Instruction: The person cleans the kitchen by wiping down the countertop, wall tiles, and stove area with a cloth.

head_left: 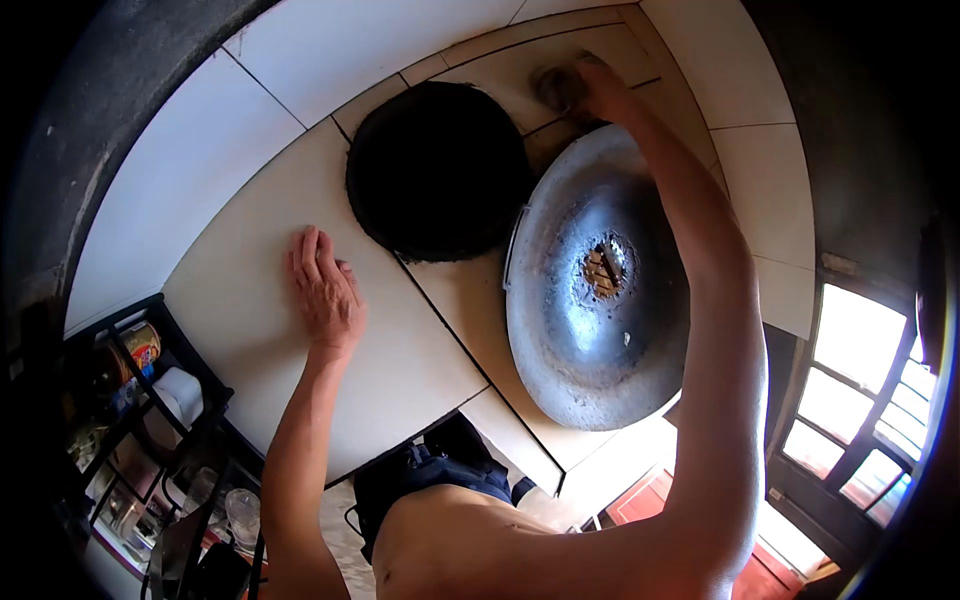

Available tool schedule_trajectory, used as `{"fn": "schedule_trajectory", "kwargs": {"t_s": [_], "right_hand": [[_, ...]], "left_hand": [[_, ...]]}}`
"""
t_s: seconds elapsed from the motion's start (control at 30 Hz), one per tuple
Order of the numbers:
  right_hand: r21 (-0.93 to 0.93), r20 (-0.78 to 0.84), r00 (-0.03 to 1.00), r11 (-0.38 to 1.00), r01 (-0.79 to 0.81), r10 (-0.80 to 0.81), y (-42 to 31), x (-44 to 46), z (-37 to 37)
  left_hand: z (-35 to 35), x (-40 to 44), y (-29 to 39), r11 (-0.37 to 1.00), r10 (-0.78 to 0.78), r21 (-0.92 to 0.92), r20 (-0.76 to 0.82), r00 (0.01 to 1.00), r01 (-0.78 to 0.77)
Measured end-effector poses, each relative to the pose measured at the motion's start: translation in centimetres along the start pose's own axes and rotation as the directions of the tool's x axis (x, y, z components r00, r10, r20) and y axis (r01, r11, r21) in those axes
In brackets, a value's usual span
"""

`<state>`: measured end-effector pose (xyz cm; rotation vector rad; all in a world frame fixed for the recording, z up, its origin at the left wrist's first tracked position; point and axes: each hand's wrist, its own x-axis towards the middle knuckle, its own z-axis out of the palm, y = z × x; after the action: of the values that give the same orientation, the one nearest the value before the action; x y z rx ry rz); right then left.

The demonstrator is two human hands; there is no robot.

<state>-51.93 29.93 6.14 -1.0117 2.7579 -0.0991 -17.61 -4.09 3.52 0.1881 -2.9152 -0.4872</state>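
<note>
My left hand (328,290) lies on the pale tiled counter (370,370), fingers stretched out and holding nothing. At the far right of the counter, my right hand (604,90) is closed around a dark, rounded object (560,90), blurred and too unclear to name. My right forearm passes over the edge of a large grey metal wok (560,350). Brownish residue or liquid (604,270) shows at the wok's bottom. Left of the wok is a black round opening (440,170) in the counter, its inside too dark to make out.
White wall tiles (190,170) border the counter at the back. A black rack (150,400) with a can (140,345) and several containers stands at the left. A glass jar (242,515) is low on that side. A window (855,340) is at the right.
</note>
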Motion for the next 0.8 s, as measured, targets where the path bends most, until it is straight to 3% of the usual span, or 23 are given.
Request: {"fn": "schedule_trajectory", "kwargs": {"t_s": [0.03, 0.13, 0.23, 0.33, 0.43, 0.47, 0.57, 0.7, 0.73, 0.8], "right_hand": [[-0.012, -0.029, 0.998, 0.999, 0.047, -0.048, -0.2, -0.5, 0.1], [0.197, 0.259, 0.956, 0.976, 0.089, -0.14, -7.2, -0.9, -2.0], [0.13, 0.192, 0.979, 0.99, 0.049, -0.074, -7.1, -1.1, -1.8], [0.017, 0.118, 0.993, 1.0, 0.001, -0.003, -2.4, -0.2, -0.5], [0.063, 0.266, 0.961, 0.994, -0.092, 0.073, -0.9, 0.7, -1.0], [0.075, 0.296, 0.955, 0.997, -0.012, -0.011, -1.7, 0.8, -1.1], [0.094, 0.31, 0.943, 0.991, 0.096, -0.12, -6.9, 0.7, -0.9], [-0.015, 0.268, 0.963, 1.0, 0.003, 0.001, -3.1, 0.3, -1.2], [-0.004, 0.299, 0.95, 0.995, -0.098, 0.095, -3.2, 0.5, -2.6], [0.241, 0.361, 0.932, 0.968, -0.066, -0.026, -4.8, 0.4, -4.6]], "left_hand": [[0.1, 0.1, 0.2, 1.0, 0.006, -0.018, -0.007, 1.0, -0.006], [0.1, 0.1, 0.3, 1.0, 0.008, -0.016, -0.022, 1.0, -0.009], [0.0, 0.2, 0.4, 1.0, 0.017, 0.001, -0.021, 1.0, -0.017], [-0.2, 0.4, 0.3, 0.999, 0.045, -0.012, -0.018, 0.999, -0.045], [0.2, 0.2, -0.1, 1.0, 0.005, -0.002, 0.012, 1.0, -0.005], [0.3, 0.1, 0.0, 1.0, -0.013, -0.024, 0.013, 1.0, 0.014], [0.2, 0.1, 0.1, 0.999, -0.019, -0.041, 0.035, 0.999, 0.021], [-0.1, 0.3, 0.0, 0.999, 0.005, -0.032, 0.047, 0.999, -0.004], [0.0, 0.3, -0.1, 1.0, -0.006, -0.017, 0.044, 0.999, 0.007], [0.1, 0.2, -0.1, 1.0, -0.016, 0.004, 0.05, 0.999, 0.016]]}}
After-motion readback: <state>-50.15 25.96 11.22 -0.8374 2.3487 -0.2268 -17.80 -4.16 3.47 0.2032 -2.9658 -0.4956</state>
